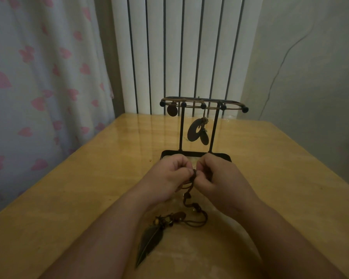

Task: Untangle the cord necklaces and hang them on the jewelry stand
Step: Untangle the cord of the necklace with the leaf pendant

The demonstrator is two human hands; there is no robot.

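A black metal jewelry stand [214, 129] rises at the middle of the wooden table [89, 188]. Cord necklaces lie along its top bar; a round brown pendant [172, 110] and a ring-shaped pendant [195, 132] hang from it. Just in front of the stand's base, my left hand [167, 178] and my right hand [220, 180] meet and both pinch the brown cord of a necklace [191, 200]. That cord trails down toward me in loops with beads and ends in a dark feather pendant [149, 243] lying on the table.
A white ribbed radiator [179, 47] stands behind the table. A curtain with pink hearts [38, 87] hangs at the left, and a thin cable [278, 69] runs down the grey wall at the right. A tiny bead [150, 160] lies left of the stand's base.
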